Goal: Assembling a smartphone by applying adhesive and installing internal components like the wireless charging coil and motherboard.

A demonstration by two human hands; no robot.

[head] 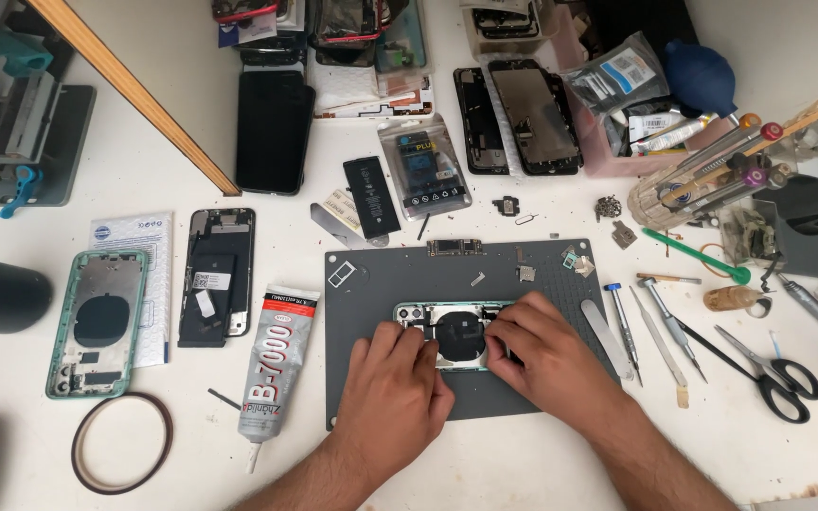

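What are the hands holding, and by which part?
Both hands rest on the open green phone housing on the grey mat: left hand at its lower left, right hand at its right end.

Phone housing [447, 326] on mat [362, 378]; glue tube [272, 364] left, scissors [769, 369] right, perhaps tweezers between.

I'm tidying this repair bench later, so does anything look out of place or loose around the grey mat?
Yes. Small metal parts lie loose along the grey mat's top edge, and scissors lie open to its right. Both hands, left and right, press on the opened phone.
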